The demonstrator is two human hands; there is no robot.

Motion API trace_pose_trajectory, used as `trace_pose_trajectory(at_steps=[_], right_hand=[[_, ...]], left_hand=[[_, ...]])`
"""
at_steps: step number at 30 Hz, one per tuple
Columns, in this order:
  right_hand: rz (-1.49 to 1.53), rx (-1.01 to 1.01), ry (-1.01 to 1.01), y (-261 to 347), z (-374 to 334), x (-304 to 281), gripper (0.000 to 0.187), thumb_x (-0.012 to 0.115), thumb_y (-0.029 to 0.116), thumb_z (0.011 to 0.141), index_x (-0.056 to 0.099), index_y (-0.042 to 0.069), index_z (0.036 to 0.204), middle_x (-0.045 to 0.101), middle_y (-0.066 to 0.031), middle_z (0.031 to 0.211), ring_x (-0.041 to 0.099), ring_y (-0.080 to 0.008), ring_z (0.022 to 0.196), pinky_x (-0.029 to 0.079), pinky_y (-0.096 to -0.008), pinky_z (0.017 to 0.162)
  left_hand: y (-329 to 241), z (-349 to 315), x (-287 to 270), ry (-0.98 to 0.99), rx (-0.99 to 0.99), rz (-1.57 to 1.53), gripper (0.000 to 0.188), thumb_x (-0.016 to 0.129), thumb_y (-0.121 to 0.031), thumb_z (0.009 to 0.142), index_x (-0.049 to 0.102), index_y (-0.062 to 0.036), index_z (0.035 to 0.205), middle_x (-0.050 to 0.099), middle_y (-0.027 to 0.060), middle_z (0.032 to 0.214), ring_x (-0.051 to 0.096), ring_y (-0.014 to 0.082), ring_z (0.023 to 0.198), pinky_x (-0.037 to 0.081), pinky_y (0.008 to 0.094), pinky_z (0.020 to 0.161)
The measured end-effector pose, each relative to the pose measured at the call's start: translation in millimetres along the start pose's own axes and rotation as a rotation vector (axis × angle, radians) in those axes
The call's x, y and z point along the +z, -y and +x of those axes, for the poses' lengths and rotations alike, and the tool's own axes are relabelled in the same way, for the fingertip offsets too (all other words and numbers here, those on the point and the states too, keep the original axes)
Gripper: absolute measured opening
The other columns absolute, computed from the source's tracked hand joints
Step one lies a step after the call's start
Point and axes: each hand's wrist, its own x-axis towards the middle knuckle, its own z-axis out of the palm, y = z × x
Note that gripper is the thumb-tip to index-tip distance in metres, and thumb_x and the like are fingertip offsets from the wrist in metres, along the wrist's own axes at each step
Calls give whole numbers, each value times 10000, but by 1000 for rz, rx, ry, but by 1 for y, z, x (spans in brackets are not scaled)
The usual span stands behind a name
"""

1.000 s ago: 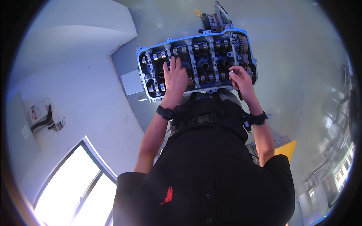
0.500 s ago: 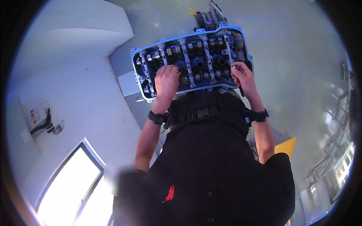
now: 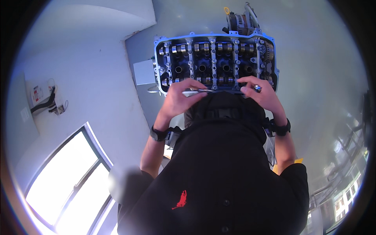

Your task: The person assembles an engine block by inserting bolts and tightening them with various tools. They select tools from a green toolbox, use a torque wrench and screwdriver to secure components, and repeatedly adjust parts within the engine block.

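Note:
An engine's cylinder head (image 3: 213, 58) with its cover off lies across the top middle, camshaft lobes and bolted caps exposed. At its near edge my left hand (image 3: 178, 98) is closed in a pinch. A thin, shiny metal rod (image 3: 205, 91) sticks out from between its thumb and fingers, pointing right; its exact kind is unclear. My right hand (image 3: 264, 94) is at the near right corner, fingers curled around a dark tool with a round shiny end (image 3: 257, 88). Most of that tool is hidden in the palm.
Beyond the far right edge of the cylinder head sits an alternator (image 3: 241, 23) with a yellow-ringed dipstick (image 3: 226, 11) beside it. A pale box-like block (image 3: 144, 72) adjoins the left side. A white wall (image 3: 90, 66) stands at left, with a bright window (image 3: 64, 184) below.
Both hands have drawn back from over the cylinder head to its near edge. The thin rod now shows in my left hand. The view has shifted, so the engine appears farther right.

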Motion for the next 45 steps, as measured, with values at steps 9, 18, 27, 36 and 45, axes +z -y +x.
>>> trace_pose_trajectory(at_steps=[9, 18, 27, 36, 45], right_hand=[[-338, -2, 396, 16, 17, 24, 284, 668, 303, 879, 682, 26, 940, 647, -159, 728, 613, -324, 642, 467, -359, 610], [-251, 82, 257, -5, 6, 22, 225, 662, 226, 897, 656, 8, 844, 611, -57, 612, 549, -104, 553, 414, -276, 544], [-153, 97, 106, -16, 0, 18, 258, 665, 262, 894, 647, 13, 830, 575, -78, 590, 501, -159, 519, 393, -310, 530], [-105, 85, 63, -23, 2, 16, 255, 663, 262, 897, 651, 8, 870, 578, -82, 601, 511, -155, 536, 401, -314, 540], [-113, 141, 66, -16, 3, 12, 262, 654, 257, 898, 662, 0, 949, 665, -109, 719, 623, -175, 632, 461, -302, 612]], left_hand=[[2, 15, 34, 120, 148, 58, 260, 769, -60, 761, 653, -33, 992, 674, 96, 1007, 682, 242, 850, 532, 334, 759], [59, 30, 42, 155, 199, 909, 216, 696, -198, 807, 588, -83, 954, 517, 102, 1296, 650, 298, 847, 537, 404, 689], [43, 38, 33, 173, 136, 792, 191, 691, -197, 815, 598, -89, 944, 582, 68, 1053, 650, 289, 825, 542, 398, 655], [43, 48, 32, 265, 62, 915, 567, 710, -260, 797, 509, -173, 1320, 621, 88, 1006, 606, 303, 1000, 487, 474, 821], [55, 62, 49, 175, 137, 1160, 768, 641, -373, 802, 339, -275, 1501, 673, 152, 795, 435, 423, 1305, 50, 705, 1107]])
